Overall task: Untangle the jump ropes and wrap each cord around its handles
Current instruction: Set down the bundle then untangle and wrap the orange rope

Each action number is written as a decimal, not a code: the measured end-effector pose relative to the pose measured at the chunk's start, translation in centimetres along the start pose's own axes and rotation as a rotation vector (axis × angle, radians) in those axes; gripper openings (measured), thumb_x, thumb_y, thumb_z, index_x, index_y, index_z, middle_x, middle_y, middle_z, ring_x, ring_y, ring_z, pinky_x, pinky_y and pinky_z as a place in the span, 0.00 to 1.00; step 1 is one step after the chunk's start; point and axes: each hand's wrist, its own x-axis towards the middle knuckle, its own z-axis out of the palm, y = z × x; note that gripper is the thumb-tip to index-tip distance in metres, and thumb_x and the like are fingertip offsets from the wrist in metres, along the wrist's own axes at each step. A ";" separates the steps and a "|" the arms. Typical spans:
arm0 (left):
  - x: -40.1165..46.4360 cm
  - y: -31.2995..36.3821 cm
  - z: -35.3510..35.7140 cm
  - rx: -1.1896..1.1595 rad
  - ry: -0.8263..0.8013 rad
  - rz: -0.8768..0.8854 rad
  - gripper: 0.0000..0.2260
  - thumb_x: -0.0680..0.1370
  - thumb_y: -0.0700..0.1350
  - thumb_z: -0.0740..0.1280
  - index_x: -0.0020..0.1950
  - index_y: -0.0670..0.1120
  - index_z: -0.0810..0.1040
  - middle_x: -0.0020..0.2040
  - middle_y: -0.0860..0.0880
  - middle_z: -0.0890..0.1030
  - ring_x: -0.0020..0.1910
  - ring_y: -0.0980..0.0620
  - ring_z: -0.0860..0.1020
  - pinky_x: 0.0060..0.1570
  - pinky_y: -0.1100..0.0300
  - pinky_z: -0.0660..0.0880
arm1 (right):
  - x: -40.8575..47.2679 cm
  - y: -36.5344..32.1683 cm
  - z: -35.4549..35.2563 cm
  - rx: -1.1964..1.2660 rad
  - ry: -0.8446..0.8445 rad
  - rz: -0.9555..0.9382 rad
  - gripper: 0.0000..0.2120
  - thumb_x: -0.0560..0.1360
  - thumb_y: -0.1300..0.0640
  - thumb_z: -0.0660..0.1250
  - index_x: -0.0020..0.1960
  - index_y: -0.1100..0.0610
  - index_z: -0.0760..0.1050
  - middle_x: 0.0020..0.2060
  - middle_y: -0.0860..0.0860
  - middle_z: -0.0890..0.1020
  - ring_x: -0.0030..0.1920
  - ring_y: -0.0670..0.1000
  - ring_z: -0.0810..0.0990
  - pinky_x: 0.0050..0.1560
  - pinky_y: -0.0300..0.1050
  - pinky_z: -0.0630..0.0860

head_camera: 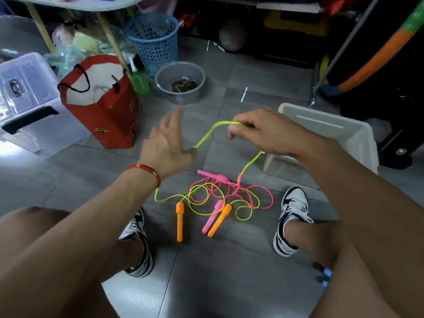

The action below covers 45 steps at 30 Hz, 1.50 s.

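The right hand [259,131] pinched a thin yellow-green cord [207,136] lifted above tangled pink cord [229,191]; the blurred left hand [167,145] was spread.

Cluttered storeroom: bins [358,134], basket [154,40], hoop [376,58].

White bin [330,127] crowds the right; red bag [103,106] left; floor [218,92] between seems open.

Count: 2 orange handles [179,222] [219,220], 2 pink handles [212,175] [212,216]. 2 cords: 1 yellow-green cord [207,135], 1 pink cord [263,191]. 2 hands [168,148] [263,131], 2 sneakers [137,244] [290,220]. 1 red bag [110,111], 1 blue basket [153,40], 1 grey basin [180,84].
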 end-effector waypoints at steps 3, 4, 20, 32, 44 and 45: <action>-0.4 2.2 1.3 -0.247 -0.237 0.270 0.22 0.77 0.52 0.68 0.69 0.49 0.72 0.56 0.50 0.83 0.56 0.51 0.80 0.58 0.57 0.75 | 0.5 -0.8 1.1 -0.099 -0.042 -0.063 0.11 0.82 0.47 0.62 0.46 0.50 0.79 0.29 0.47 0.73 0.31 0.40 0.72 0.35 0.41 0.63; -0.4 2.5 1.3 -0.257 -0.280 0.301 0.13 0.79 0.50 0.67 0.63 0.50 0.76 0.46 0.51 0.84 0.46 0.55 0.82 0.49 0.58 0.76 | 0.6 -0.6 1.4 -0.124 -0.056 -0.055 0.12 0.81 0.46 0.62 0.45 0.50 0.78 0.28 0.47 0.72 0.32 0.41 0.71 0.36 0.44 0.62; 1.6 -1.5 -2.3 0.012 0.213 -0.265 0.21 0.72 0.47 0.64 0.64 0.44 0.75 0.59 0.37 0.78 0.60 0.35 0.75 0.59 0.45 0.74 | 0.2 5.5 0.6 0.137 0.043 0.197 0.09 0.81 0.52 0.64 0.50 0.50 0.82 0.32 0.45 0.84 0.39 0.47 0.83 0.44 0.44 0.75; 0.5 3.0 -0.2 -0.203 -0.032 0.351 0.14 0.85 0.50 0.58 0.49 0.46 0.80 0.31 0.48 0.81 0.28 0.62 0.76 0.36 0.63 0.71 | 0.6 1.8 1.3 -0.117 -0.054 0.011 0.12 0.79 0.49 0.67 0.40 0.53 0.74 0.28 0.49 0.71 0.32 0.47 0.70 0.35 0.46 0.64; 1.7 -1.0 -2.4 0.112 0.112 -0.203 0.16 0.76 0.47 0.66 0.64 0.46 0.77 0.61 0.38 0.79 0.62 0.36 0.76 0.60 0.49 0.73 | 0.7 4.4 0.5 0.193 0.103 0.149 0.10 0.80 0.52 0.63 0.46 0.51 0.82 0.30 0.47 0.82 0.32 0.44 0.81 0.41 0.43 0.75; 1.4 -0.5 -1.8 0.086 0.064 -0.108 0.21 0.76 0.45 0.68 0.68 0.45 0.74 0.65 0.39 0.77 0.65 0.38 0.75 0.63 0.52 0.71 | 0.8 3.3 0.4 0.253 0.119 0.102 0.10 0.80 0.51 0.63 0.47 0.52 0.82 0.30 0.48 0.82 0.33 0.45 0.81 0.41 0.42 0.76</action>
